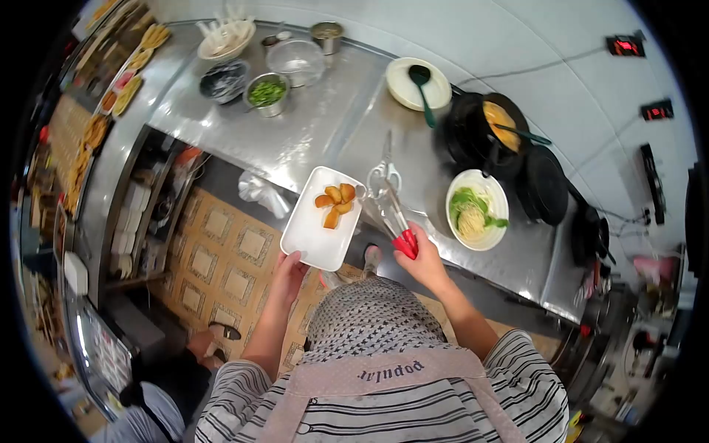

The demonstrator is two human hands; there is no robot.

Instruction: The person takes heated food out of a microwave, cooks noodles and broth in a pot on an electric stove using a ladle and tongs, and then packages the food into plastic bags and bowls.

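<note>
My left hand (291, 272) grips the near edge of a white rectangular plate (310, 232), thumb on top. Several golden-brown fried pieces (336, 201) lie on its far half. In my right hand (426, 260) are metal tongs with red handles (405, 242), their tips by the plate's right edge; I cannot tell whether the tips touch it. A pair of scissors (384, 171) rests on the steel counter just beyond the tongs. Right of my right hand stands a white bowl (481, 241) with noodles (470, 221) and green leaves.
Black pots (461, 140), one with a ladle in orange liquid, stand at the back right. A green ladle (422, 92) lies on a white dish. Bowls, one of chopped greens (266, 92), sit at the back left. Another person (166, 391) is at lower left.
</note>
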